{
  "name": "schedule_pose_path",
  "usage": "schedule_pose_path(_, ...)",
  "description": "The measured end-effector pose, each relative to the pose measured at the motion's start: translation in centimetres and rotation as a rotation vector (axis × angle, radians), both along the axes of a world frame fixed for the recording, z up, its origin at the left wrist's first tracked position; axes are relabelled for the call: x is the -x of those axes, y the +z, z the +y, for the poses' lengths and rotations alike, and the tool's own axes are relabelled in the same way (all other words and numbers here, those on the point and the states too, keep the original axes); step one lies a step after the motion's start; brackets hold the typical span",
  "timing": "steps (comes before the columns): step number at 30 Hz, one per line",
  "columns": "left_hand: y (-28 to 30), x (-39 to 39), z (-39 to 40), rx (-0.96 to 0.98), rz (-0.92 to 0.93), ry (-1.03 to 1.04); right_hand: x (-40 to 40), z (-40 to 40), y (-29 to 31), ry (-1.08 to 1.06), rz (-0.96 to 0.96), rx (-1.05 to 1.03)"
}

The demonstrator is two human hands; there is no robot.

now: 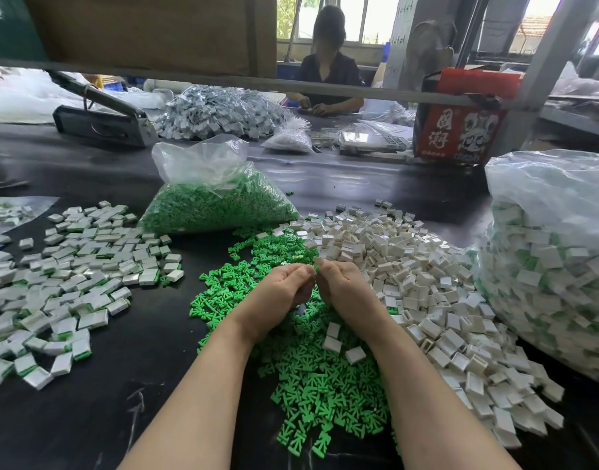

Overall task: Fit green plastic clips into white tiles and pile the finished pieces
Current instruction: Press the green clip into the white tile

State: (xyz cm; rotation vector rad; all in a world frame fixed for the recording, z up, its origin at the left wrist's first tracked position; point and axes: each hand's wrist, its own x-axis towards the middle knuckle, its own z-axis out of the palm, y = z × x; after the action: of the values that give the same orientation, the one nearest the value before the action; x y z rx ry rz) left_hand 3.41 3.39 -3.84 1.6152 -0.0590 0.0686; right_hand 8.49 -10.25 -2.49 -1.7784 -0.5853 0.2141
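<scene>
My two hands, left hand [284,286] and right hand [342,283], meet above one heap of green clips [311,378], fingers curled around a small piece I can't make out. I count one white tile heap [427,283] right, one finished pile [70,276] left, and two bags beyond: clips [216,201], finished pieces [549,266].

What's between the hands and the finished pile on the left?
Nothing visible. The hands work a piece above the green clips; bare black table lies between them and the finished pile.
</scene>
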Motion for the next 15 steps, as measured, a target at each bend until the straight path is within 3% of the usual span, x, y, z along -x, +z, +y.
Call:
schedule_pose_path(6,-0.14,0.01,0.28,0.039,-0.013,-0.067,-0.12,-0.09,-0.12,0.039,0.079,-0.089)
schedule_pose_path(15,-0.18,0.11,0.47,0.027,-0.001,-0.093,-0.13,0.33,-0.45,0.039,0.011,0.002)
